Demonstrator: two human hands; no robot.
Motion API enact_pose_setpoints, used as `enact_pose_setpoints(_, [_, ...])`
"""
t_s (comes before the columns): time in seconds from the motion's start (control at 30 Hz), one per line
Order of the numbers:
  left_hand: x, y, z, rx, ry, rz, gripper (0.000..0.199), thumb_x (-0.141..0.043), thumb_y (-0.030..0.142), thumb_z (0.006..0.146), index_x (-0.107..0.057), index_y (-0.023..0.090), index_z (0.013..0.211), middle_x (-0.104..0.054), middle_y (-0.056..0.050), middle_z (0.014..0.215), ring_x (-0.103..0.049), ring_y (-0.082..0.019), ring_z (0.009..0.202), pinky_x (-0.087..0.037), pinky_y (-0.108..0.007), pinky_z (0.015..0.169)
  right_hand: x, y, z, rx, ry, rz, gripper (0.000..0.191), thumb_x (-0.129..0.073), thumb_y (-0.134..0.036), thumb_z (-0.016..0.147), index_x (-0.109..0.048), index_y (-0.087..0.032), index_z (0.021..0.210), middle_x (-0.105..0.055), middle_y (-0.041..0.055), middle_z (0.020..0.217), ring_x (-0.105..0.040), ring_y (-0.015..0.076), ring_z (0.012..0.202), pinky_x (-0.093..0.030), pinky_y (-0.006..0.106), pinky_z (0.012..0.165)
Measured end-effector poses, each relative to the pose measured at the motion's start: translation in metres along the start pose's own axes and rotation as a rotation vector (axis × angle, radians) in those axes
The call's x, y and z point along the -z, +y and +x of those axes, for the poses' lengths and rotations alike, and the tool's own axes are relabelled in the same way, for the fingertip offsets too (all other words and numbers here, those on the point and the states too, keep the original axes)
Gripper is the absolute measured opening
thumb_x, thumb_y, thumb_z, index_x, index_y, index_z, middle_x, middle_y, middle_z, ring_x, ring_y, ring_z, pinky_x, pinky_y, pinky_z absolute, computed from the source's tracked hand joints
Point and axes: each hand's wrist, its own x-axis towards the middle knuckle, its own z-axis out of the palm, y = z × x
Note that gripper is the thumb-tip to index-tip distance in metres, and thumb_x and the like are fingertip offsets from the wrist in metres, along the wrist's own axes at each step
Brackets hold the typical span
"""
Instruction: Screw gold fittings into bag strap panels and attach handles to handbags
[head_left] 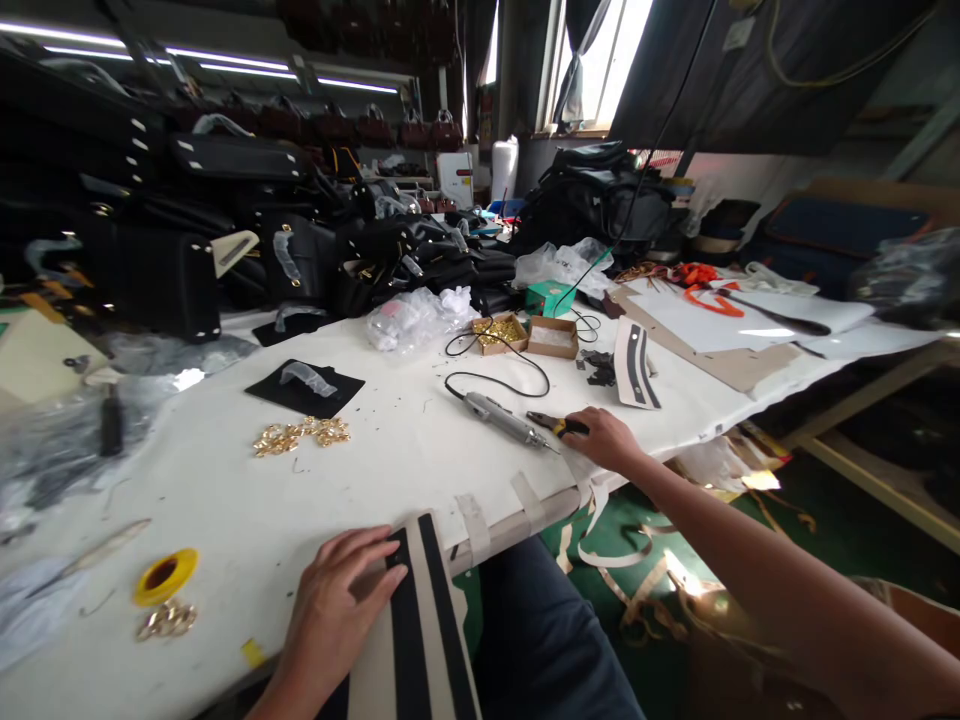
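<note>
My left hand [341,600] rests with fingers apart on a cream panel with black stripes [431,620], at the near edge of the white table. To the right, my right hand [600,437] has its fingers round the handles of dark pliers with yellow parts [553,423]. Just left of the pliers lies a grey electric screwdriver [502,418], its black cord curling back over the table. A smaller striped piece [636,364] is beyond my right hand.
Gold rings [300,436], a black piece with a wrapped handle [306,388], yellow tape [166,577] and more rings [166,619] lie leftward. Small boxes [553,338] and plastic bags [420,318] stand farther back, before piled black bags [165,270].
</note>
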Motion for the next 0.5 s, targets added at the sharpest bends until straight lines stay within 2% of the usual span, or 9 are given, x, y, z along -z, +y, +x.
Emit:
enact_pose_setpoints(0.13, [-0.001, -0.004, -0.001, -0.017, 0.021, 0.010, 0.022, -0.073, 0.049, 0.086, -0.083, 0.036, 0.100, -0.081, -0.001, 0.117, -0.073, -0.032, 0.111, -0.062, -0.050, 0.097, -0.001, 0.007, 0.012, 0.012, -0.011, 0.050, 0.037, -0.069, -0.051, 0.089, -0.081, -0.027, 0.114, -0.078, 0.0052, 0.117, -0.070, 0.0234, 0.102, -0.049, 0.030, 0.085])
enact_pose_setpoints(0.2, [-0.001, -0.005, -0.001, -0.018, 0.025, 0.022, 0.023, -0.073, 0.049, 0.085, -0.083, 0.036, 0.101, -0.081, -0.001, 0.117, -0.073, -0.032, 0.111, -0.063, -0.051, 0.096, 0.001, 0.012, 0.030, -0.025, 0.016, 0.071, 0.038, -0.064, -0.052, 0.093, -0.081, -0.025, 0.113, -0.078, 0.0059, 0.116, -0.071, 0.0216, 0.097, -0.050, 0.029, 0.081])
enact_pose_setpoints(0.33, [-0.001, -0.005, -0.001, -0.013, 0.020, 0.031, 0.023, -0.073, 0.051, 0.084, -0.084, 0.037, 0.099, -0.082, -0.001, 0.115, -0.073, -0.033, 0.110, -0.063, -0.051, 0.094, -0.003, 0.017, 0.079, -0.099, 0.083, 0.068, 0.038, -0.063, -0.042, 0.095, -0.077, -0.024, 0.125, -0.078, 0.0061, 0.118, -0.070, 0.0209, 0.101, -0.049, 0.028, 0.084])
enact_pose_setpoints(0.43, [-0.001, -0.004, -0.001, 0.015, 0.005, 0.026, 0.023, -0.073, 0.051, 0.084, -0.084, 0.037, 0.099, -0.082, -0.001, 0.116, -0.073, -0.033, 0.112, -0.062, -0.052, 0.096, -0.011, 0.016, 0.106, -0.143, 0.076, 0.039, 0.035, -0.065, -0.042, 0.092, -0.080, -0.026, 0.121, -0.079, 0.0056, 0.116, -0.070, 0.0217, 0.099, -0.049, 0.028, 0.079])
enact_pose_setpoints(0.5, [-0.001, 0.000, -0.001, 0.055, -0.014, 0.016, 0.023, -0.073, 0.050, 0.084, -0.084, 0.036, 0.099, -0.082, -0.002, 0.117, -0.072, -0.033, 0.114, -0.060, -0.053, 0.099, -0.013, 0.016, 0.114, -0.159, 0.052, 0.006, 0.032, -0.067, -0.042, 0.091, -0.083, -0.027, 0.114, -0.079, 0.0065, 0.115, -0.071, 0.0225, 0.097, -0.048, 0.028, 0.075])
